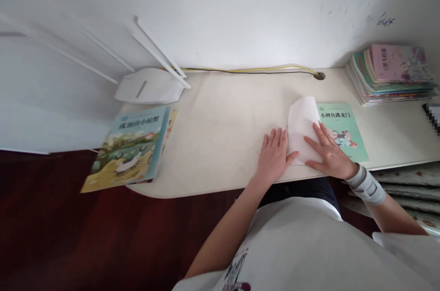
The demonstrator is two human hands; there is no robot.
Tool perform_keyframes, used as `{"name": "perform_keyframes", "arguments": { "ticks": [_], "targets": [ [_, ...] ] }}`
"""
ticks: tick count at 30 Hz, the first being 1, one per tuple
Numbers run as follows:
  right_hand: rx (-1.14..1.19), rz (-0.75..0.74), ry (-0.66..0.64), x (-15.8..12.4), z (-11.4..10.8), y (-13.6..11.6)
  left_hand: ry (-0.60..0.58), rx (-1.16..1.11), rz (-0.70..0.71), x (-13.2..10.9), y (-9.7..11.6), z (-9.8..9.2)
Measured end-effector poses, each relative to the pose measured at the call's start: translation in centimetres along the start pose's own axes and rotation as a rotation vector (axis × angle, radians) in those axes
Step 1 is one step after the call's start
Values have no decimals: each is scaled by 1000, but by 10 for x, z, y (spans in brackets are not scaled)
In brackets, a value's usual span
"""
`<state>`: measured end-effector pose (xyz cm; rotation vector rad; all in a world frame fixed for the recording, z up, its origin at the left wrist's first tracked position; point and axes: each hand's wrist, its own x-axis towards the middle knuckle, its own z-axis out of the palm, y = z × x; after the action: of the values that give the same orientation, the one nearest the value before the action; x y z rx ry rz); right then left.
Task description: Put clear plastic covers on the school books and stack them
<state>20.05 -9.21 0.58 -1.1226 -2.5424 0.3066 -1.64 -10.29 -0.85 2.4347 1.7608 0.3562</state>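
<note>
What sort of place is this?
Likely a child's study corner at home: a cream desk against a wall, a stack of children's books, and a green Chinese storybook.

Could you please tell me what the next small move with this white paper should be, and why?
Probably press the white paper flat with the right hand. That hand already lies open on the sheet, which looks folded and slightly puffed, while the left hand sits at its edge and could steady it.
</note>
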Motion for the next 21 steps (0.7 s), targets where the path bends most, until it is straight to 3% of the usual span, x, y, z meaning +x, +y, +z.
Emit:
{"name": "perform_keyframes", "arguments": {
  "ticks": [6,10,12,15,21],
  "targets": [
    [108,3,-49,8,-17,5,-9,-10,-13,0,0,0],
    [249,178,86,47,-27,35,-15,-6,-14,1,1,0],
    [300,266,117,72,-23,53,-14,4,-16,1,0,1],
    [337,321,53,99,-9,73,-2,14,-6,0,0,1],
    [283,292,40,99,5,77,-12,48,3,0,1,2]
  ]
}}
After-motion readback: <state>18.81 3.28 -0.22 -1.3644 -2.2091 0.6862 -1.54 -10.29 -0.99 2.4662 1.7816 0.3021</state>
